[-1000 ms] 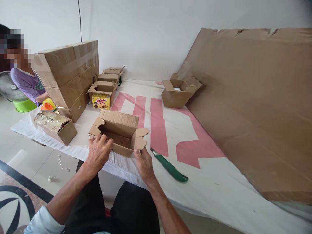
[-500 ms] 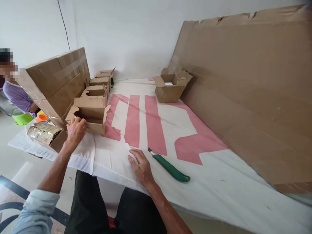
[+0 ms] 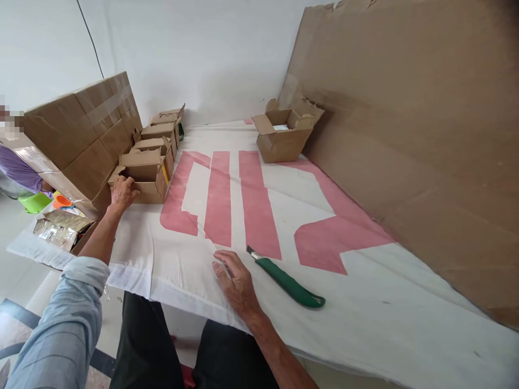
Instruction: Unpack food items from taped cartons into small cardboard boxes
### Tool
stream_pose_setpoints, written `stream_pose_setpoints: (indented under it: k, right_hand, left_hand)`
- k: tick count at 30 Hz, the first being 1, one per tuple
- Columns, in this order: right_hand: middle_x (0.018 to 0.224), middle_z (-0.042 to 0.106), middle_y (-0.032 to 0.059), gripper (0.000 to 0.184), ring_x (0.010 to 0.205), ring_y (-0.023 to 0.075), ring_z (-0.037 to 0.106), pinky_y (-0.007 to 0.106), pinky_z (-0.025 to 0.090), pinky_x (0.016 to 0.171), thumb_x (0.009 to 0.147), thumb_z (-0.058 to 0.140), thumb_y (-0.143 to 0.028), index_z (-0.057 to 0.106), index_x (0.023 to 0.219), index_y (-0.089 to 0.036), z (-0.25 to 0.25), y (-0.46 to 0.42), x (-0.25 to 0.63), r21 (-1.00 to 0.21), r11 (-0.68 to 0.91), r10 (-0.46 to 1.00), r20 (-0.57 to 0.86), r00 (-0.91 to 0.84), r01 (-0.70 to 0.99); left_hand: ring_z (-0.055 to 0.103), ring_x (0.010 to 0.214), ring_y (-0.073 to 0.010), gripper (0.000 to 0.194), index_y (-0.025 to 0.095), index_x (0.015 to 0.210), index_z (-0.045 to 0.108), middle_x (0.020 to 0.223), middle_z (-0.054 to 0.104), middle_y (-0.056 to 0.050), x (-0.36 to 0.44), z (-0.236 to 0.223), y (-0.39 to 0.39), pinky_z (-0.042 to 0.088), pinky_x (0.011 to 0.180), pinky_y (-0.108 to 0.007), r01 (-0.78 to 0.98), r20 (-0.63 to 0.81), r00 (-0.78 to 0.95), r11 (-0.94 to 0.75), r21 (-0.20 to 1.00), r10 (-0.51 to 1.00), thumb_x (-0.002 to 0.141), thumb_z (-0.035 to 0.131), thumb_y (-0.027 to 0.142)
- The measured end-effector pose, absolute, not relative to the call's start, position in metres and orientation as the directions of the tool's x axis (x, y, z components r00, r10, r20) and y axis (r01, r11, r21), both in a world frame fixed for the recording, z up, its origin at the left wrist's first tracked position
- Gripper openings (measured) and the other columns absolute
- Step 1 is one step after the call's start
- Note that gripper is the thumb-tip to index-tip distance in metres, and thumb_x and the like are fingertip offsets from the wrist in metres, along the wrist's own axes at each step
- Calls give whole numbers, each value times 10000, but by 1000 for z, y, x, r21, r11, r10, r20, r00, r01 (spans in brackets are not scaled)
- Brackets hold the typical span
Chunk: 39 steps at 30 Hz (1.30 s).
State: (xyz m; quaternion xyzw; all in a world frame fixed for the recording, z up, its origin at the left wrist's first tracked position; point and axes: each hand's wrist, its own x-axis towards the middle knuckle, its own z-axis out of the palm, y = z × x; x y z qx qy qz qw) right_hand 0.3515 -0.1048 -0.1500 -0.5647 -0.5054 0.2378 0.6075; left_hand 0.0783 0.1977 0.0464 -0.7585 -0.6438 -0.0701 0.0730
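Observation:
My left hand reaches far out to the left and grips the near corner of a small open cardboard box, the nearest of a row of such boxes beside a big stack of taped cartons. My right hand lies flat, fingers stretched, on the white cloth with pink shapes, holding nothing. A green utility knife lies just right of that hand.
Another small open box stands at the back. A large cardboard sheet leans along the right side. A box of foil packs sits at the left edge. A person in purple sits at far left.
My left hand has pushed the small box from in front of me out to the left into the row of boxes. My right hand let go of it and rests flat on the cloth.

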Motion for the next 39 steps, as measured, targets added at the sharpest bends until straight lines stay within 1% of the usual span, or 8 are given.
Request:
stream_pose_setpoints:
  k: [10,17,22,26,29,32,35,39]
  right_hand:
    - [1186,833,134,460,1167,344,789,540,631,1068,1084,645,-688,841,1099,-272,-148,-106,352,-932,230,870,326,370,282]
    - [1168,830,133,479,1153,347,779,554,631,1072,1043,671,-705,844,1074,-260,-149,-107,354,-942,219,877,305,372,255]
    - [1156,824,130,425,1126,338,763,532,646,1036,1009,718,-651,852,1066,-252,-154,-111,356,-948,208,882,288,373,241]
    - [1142,821,131,409,1101,333,760,518,648,988,986,728,-624,848,1049,-238,-156,-112,356,-949,198,883,282,376,246]
    - [1134,821,131,409,1092,331,762,506,645,962,977,728,-624,844,1036,-236,-155,-113,356,-948,192,884,279,376,252]
    - [1127,823,128,405,1078,326,764,487,640,927,979,719,-619,841,1026,-236,-153,-115,355,-946,190,884,281,373,262]
    - [1115,824,126,398,1068,322,765,475,639,909,980,715,-611,840,1021,-235,-153,-115,355,-943,194,883,288,371,270]
    - [1110,828,119,380,1072,318,770,464,644,913,984,718,-603,832,1018,-242,-154,-113,355,-938,205,878,302,370,279]
  left_hand:
    - [484,1573,-460,394,182,1410,720,1567,621,-266,88,43,202,463,1230,-640,989,211,151,-147,-35,966,1028,685,275]
    - [450,1591,-462,541,191,1546,647,1652,573,-268,96,48,174,438,1238,-720,989,165,150,-144,-43,975,1005,642,216]
    - [378,1670,-413,698,222,1646,566,1771,476,-241,103,41,146,449,1259,-680,988,159,154,-151,-28,975,965,623,84]
    - [372,1677,-415,741,235,1642,568,1814,424,-236,106,32,112,445,1255,-665,973,154,232,-230,-34,960,933,663,42]
    - [365,1692,-415,691,233,1613,603,1795,459,-226,98,29,81,448,1259,-636,947,160,320,-322,-18,934,945,683,78]
    - [379,1696,-412,607,225,1600,625,1764,503,-212,69,36,60,449,1275,-609,934,242,344,-356,6,907,998,676,175]
    - [500,1607,-384,522,206,1543,662,1715,552,-198,14,56,58,456,1295,-555,965,371,204,-250,80,906,1026,696,269]
    - [543,1527,-392,454,179,1416,697,1582,640,-186,-85,92,74,442,1318,-547,953,497,-214,68,296,841,1001,772,345]
